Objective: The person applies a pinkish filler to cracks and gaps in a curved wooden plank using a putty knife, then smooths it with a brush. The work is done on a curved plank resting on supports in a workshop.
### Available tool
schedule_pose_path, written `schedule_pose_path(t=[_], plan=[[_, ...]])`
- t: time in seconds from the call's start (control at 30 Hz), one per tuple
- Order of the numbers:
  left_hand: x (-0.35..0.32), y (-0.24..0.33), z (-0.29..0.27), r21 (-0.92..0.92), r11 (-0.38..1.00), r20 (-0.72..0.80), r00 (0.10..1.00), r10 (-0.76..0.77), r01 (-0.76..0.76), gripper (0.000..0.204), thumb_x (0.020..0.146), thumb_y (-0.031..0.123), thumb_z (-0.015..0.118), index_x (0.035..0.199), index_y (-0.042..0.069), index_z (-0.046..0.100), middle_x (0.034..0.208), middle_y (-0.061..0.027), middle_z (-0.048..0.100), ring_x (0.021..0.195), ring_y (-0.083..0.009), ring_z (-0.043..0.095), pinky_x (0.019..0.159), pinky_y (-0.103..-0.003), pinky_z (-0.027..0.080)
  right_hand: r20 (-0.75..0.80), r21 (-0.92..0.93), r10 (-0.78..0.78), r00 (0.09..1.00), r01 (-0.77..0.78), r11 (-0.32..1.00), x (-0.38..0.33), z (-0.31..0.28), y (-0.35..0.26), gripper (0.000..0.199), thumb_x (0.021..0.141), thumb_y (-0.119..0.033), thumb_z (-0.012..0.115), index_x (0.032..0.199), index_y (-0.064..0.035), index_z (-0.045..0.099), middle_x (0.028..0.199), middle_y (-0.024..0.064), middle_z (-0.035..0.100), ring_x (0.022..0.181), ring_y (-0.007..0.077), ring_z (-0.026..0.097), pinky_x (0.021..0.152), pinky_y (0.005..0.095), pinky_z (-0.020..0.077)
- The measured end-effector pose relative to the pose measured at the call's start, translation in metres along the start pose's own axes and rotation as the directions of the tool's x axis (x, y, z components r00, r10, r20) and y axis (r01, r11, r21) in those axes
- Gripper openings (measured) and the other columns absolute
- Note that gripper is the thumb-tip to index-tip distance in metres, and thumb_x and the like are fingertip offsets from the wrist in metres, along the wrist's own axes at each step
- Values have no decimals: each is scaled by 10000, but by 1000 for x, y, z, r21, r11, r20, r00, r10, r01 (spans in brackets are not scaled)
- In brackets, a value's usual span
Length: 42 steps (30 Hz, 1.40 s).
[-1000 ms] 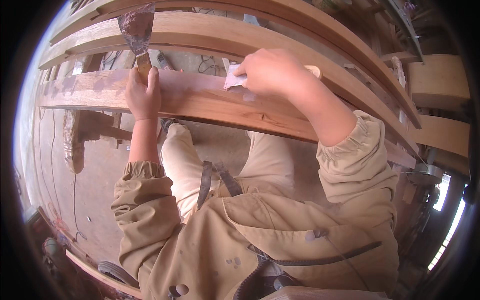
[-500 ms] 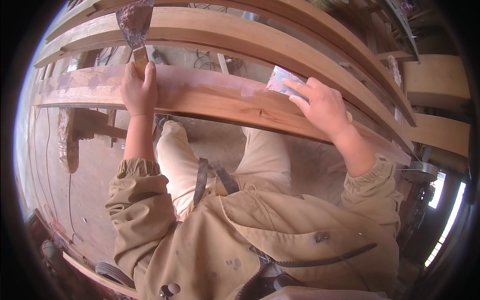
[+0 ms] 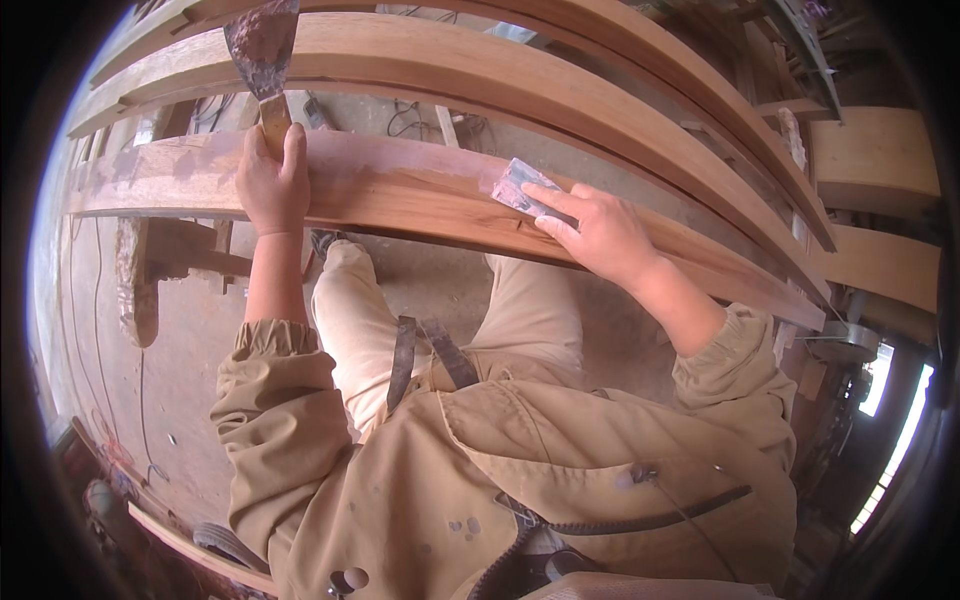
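Observation:
Before me lies a long wooden beam (image 3: 400, 205), its upper face smeared with pinkish filler toward the left and middle. My left hand (image 3: 273, 185) is closed round the wooden handle of a putty knife (image 3: 264, 55), whose upright blade carries a lump of pink filler. That hand rests against the beam. In my right hand (image 3: 605, 232) is a second, smaller putty knife (image 3: 515, 188) with pink filler on its blade. Its blade lies at the beam's face near the middle, fingers pressed along it; its handle is hidden by the hand.
More long wooden beams (image 3: 430, 60) run beyond this one, side by side. A rough wooden support (image 3: 140, 285) stands below at the left. Cables (image 3: 140, 400) trail over the floor, and a tyre (image 3: 228, 545) lies at the lower left. Curved pale panels (image 3: 875, 160) are at the right.
My right hand has moved left and slightly down along the beam with its putty knife. My left hand and its knife have shifted slightly left.

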<state>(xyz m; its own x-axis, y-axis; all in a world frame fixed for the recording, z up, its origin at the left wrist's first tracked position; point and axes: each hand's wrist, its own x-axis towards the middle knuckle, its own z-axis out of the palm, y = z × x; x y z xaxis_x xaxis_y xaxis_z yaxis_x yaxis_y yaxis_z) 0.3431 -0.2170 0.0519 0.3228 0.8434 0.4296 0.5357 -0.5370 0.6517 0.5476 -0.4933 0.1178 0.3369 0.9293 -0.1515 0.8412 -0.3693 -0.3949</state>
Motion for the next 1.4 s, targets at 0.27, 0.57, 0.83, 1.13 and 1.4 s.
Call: schedule_pose_path(t=[0.27,0.57,0.83,1.13,1.4], plan=[[-1,3,-1,-8,1000,14,1000,-15,15,342,816,370,593,835,31,552,758,-189,587,718,-393,561,641,-415,448,269,-267,75,960,0,964,19,-52,-18,301,803,-250,624,1100,-211,653,863,129,651,831,316,613,726,420,490],[0,2,0,-15,1000,13,1000,3,-2,336,818,364,588,847,32,551,755,-194,586,721,-397,566,639,-431,444,415,-376,108,903,63,924,44,-61,-27,292,804,-216,573,1076,-179,673,979,140,656,922,304,605,794,401,475],[0,4,1,-37,999,20,1000,-1,2,328,819,355,595,853,32,555,758,-189,592,718,-389,570,637,-423,446,363,-301,87,928,28,953,55,-57,-46,291,795,-185,587,1072,-174,674,970,128,660,902,312,609,797,405,475],[-1,4,-3,-12,1000,26,999,-25,25,323,825,346,591,868,28,558,776,-193,597,734,-397,567,647,-420,448,205,-161,57,977,-23,987,34,-58,-12,314,789,-182,560,1081,-207,671,952,131,665,901,308,612,773,397,486],[-1,3,-2,39,999,32,999,-2,1,327,827,349,582,875,26,566,789,-192,604,739,-397,569,652,-413,454,173,-86,173,970,-160,983,-14,-27,8,345,808,-269,632,1153,-277,627,807,132,600,799,317,593,713,425,476]])
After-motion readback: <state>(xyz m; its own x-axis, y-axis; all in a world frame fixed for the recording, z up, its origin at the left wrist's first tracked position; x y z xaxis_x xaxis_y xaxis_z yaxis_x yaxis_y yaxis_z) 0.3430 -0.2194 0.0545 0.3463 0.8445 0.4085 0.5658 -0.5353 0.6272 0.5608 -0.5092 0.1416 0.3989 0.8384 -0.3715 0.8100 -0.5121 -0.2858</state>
